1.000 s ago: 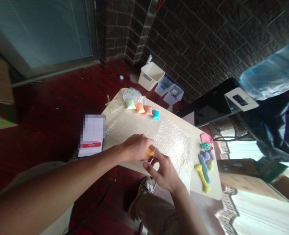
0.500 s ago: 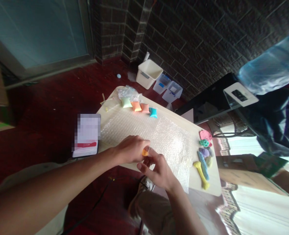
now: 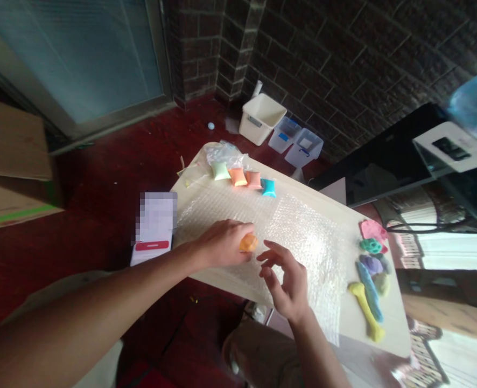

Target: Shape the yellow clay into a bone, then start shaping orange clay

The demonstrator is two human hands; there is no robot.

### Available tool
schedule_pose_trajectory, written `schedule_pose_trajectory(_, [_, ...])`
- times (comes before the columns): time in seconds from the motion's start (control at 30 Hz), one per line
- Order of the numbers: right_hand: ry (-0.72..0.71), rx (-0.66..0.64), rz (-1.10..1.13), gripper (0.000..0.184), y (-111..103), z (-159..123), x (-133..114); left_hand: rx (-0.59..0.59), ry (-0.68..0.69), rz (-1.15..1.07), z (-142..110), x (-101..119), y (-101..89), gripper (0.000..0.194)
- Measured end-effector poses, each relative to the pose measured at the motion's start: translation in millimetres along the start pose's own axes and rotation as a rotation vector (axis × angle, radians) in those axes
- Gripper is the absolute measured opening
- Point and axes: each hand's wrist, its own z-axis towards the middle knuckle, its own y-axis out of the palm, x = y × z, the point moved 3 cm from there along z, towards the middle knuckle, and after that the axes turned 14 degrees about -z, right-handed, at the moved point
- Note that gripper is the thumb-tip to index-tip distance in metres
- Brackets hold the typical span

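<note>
My left hand (image 3: 222, 243) is closed around a small orange lump of clay (image 3: 248, 242) above the near part of a bubble-wrap sheet (image 3: 303, 237). Just to its right, my right hand (image 3: 287, 277) hovers apart from the lump, fingers spread and curled, holding nothing. The bubble wrap covers a pale small table (image 3: 343, 210). Several small clay packets (image 3: 244, 178), green, orange, pink and blue, lie in a row at the table's far end beside a crumpled clear bag (image 3: 224, 154).
Shaped clay pieces (image 3: 370, 280) in pink, green, purple, blue and yellow lie along the table's right edge. A white booklet (image 3: 154, 229) lies left of the table. White and clear bins (image 3: 281, 132) stand by the brick wall. A black stand (image 3: 387, 161) is at right.
My right hand has let go of the orange lump and drawn back with fingers spread; my left hand keeps the lump. The view shifted slightly.
</note>
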Motion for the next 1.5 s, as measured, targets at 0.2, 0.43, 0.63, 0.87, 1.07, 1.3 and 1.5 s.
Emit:
schedule_pose_trajectory(0.2, [-0.029, -0.057, -0.089, 0.048, 2, 2, -5, 0.009, 0.035, -0.038, 6, 6, 4.9, 0.021])
schedule_pose_trajectory(0.43, [0.026, -0.024, -0.151, 0.053, 2, -4, -4, 0.03, 0.069, 0.022, 1, 11, 6.1, 0.02])
schedule_pose_trajectory(0.63, [0.118, -0.098, 0.055, 0.048, 6, -1, -4, 0.014, 0.122, 0.12, 0, 8, 3.9, 0.018])
schedule_pose_trajectory(0.87, [0.12, -0.142, 0.284, 0.052, 14, -1, -1, 0.007, 0.166, 0.201, -1, 7, 5.4, 0.022])
schedule_pose_trajectory(1.07, [0.057, -0.16, 0.088, 0.048, 7, 2, -4, -0.028, 0.154, 0.175, -1, 8, 5.5, 0.023])
schedule_pose_trajectory(1.3, [0.066, -0.199, 0.038, 0.055, 7, 1, -7, -0.022, 0.153, 0.191, 0, 8, 7.0, 0.019])
schedule_pose_trajectory(1.5, [0.04, -0.134, 0.021, 0.049, 5, 0, -9, 0.012, 0.104, 0.146, -1, 12, 8.3, 0.012])
